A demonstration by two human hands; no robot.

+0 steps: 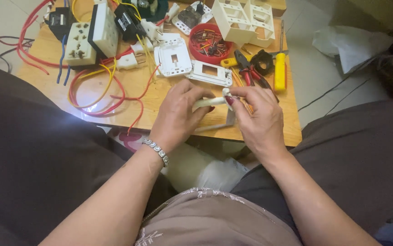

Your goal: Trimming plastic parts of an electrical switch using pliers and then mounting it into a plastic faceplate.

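Hands, two: left hand (178, 111) and right hand (255, 114) pinch one white part (212, 102).

Bare forearms; beaded silver bracelet (156, 151) on left wrist; dark red nail polish (229, 100).

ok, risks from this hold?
1. Both hands, left hand and right hand, pinch the small white part over the table edge; if it slips, it likely falls to the floor.
2. Loose red wires lie close to the left hand and might snag.
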